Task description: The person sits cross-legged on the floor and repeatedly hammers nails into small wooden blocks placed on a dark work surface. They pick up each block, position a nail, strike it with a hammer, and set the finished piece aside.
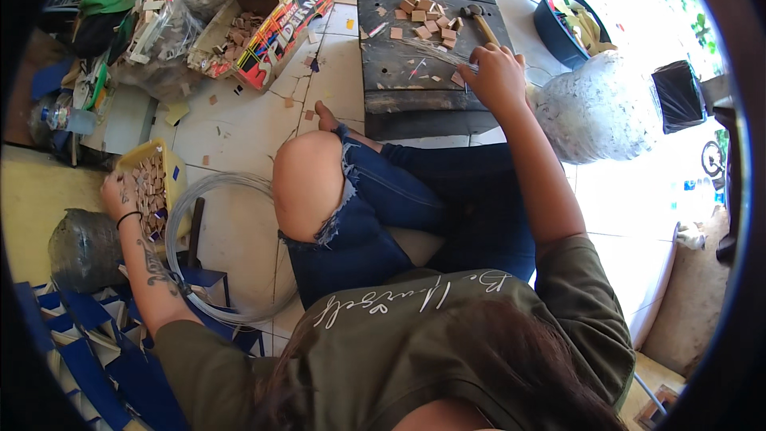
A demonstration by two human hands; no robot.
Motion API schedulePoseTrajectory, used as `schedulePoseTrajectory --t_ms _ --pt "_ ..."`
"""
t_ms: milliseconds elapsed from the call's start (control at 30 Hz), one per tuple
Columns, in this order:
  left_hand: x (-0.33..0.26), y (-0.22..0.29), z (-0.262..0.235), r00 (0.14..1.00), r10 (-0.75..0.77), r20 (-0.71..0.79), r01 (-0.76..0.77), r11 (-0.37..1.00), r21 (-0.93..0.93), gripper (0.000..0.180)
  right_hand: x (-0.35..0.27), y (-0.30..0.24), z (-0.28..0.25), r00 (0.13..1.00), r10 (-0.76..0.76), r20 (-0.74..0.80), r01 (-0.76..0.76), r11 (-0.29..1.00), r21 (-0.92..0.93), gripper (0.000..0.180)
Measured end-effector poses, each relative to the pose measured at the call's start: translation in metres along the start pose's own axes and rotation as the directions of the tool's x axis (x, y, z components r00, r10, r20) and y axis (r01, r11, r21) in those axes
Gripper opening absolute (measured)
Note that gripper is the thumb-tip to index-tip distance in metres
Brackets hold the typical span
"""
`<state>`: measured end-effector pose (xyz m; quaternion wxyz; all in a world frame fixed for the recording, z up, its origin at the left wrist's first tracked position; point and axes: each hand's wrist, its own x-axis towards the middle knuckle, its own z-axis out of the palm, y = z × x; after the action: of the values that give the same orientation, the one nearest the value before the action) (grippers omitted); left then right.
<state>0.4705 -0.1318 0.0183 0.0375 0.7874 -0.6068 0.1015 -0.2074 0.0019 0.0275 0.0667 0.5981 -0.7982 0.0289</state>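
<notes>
My left hand (120,196) is at the left rim of a yellow tub (177,173) filled with small brown pieces (152,179). Its fingers are curled, and whatever they hold is hidden. On the right, my right hand (499,80) is closed over a bundle of thin metal wires (435,50) above a low black table (381,60). Just beyond that hand lies a hammer (483,25). Small brown wooden blocks (431,22) are piled on the table's far part. A coil of wire (179,231) rests on the floor beside my left knee.
A printed cardboard box (279,28) of brown pieces stands far left. To the right are a dark blue basin (550,36) with yellow scraps and a large stuffed plastic bag (594,108). Blue box-like pieces (96,351) crowd the near left. Scraps litter the tiled floor.
</notes>
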Motion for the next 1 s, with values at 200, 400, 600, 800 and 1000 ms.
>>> schedulePoseTrajectory --t_ms 200,400,600,800,1000 --pt "0.005 0.063 -0.009 0.927 0.301 -0.224 -0.291 0.954 0.076 0.043 0.023 -0.007 0.005 0.992 0.048 0.116 -0.046 0.999 -0.02 0.017" --pt "-0.037 0.312 -0.023 0.586 0.64 -0.497 -0.806 0.402 -0.434 0.035 0.025 0.015 -0.001 0.997 0.054 0.058 -0.069 0.956 0.285 0.016" --pt "-0.11 0.488 -0.035 0.561 0.712 -0.422 -0.785 0.295 -0.545 0.03 0.007 0.026 0.002 0.994 0.108 0.031 -0.091 0.603 0.792 0.014" --pt "-0.127 0.523 -0.03 0.6 0.676 -0.427 -0.77 0.344 -0.537 0.024 -0.006 0.027 0.021 0.974 0.203 0.101 -0.135 0.158 0.978 0.012" --pt "-0.142 0.516 -0.046 0.573 0.712 -0.406 -0.742 0.241 -0.625 0.018 -0.016 0.022 0.042 0.98 0.199 0.023 -0.058 0.171 0.984 0.012"
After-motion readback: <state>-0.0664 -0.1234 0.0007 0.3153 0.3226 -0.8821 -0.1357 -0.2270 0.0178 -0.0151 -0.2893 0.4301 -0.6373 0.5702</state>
